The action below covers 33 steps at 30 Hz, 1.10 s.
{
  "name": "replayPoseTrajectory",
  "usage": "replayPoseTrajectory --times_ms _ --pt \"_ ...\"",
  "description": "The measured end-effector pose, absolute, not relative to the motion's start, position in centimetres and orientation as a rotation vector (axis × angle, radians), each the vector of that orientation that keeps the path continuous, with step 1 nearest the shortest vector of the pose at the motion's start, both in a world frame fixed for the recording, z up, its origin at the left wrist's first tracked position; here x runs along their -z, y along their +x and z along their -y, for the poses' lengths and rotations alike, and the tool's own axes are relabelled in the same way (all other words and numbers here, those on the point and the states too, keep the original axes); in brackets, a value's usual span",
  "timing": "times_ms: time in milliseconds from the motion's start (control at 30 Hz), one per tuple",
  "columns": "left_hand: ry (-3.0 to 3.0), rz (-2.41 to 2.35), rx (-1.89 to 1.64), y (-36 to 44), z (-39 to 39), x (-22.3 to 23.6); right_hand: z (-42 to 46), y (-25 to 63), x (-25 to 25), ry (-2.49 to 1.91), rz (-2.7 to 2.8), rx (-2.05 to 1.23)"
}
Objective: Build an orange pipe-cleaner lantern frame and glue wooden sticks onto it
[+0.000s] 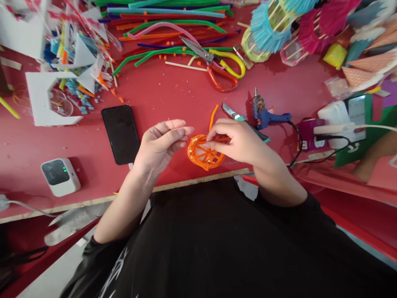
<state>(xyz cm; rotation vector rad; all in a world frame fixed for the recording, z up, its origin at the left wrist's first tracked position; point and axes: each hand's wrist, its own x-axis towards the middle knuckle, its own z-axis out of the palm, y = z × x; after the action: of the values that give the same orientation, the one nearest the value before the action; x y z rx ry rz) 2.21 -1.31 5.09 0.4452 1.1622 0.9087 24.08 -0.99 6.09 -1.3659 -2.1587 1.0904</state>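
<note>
A round orange frame of pipe cleaners [201, 159], with crossing spokes inside its rim, lies on the red table near the front edge. Over its right side is my right hand [237, 138], thumb and forefinger pinched with a strand of orange pipe cleaner between them. To the left of the frame, my left hand [164, 140] is held up with thumb tip and fingers together. What it holds, if anything, is too small to make out. A loose orange piece [214, 117] lies just beyond the right hand, beside a utility knife [232, 112].
A blue glue gun [268, 116] with a cord lies at right. Scissors [214, 62] and several colourful pipe cleaners [173, 25] are at the back. A phone [120, 133], a white device [59, 177] and foam scraps [35, 99] lie left. Paper lanterns [269, 25] stand back right.
</note>
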Motion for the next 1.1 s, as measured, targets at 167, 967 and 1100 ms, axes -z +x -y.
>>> replayPoseTrajectory --times_ms 167,967,1100 --pt "0.609 -1.184 -0.966 2.3 1.4 -4.2 1.0 24.0 -6.1 -1.365 2.188 -1.062" --pt "1.564 -1.495 -0.672 3.3 4.7 -5.4 0.5 23.5 -6.9 -1.379 2.268 -0.967" --pt "1.596 -1.527 -0.639 3.5 4.8 -5.7 0.2 23.4 -6.7 -1.389 2.246 -0.968"
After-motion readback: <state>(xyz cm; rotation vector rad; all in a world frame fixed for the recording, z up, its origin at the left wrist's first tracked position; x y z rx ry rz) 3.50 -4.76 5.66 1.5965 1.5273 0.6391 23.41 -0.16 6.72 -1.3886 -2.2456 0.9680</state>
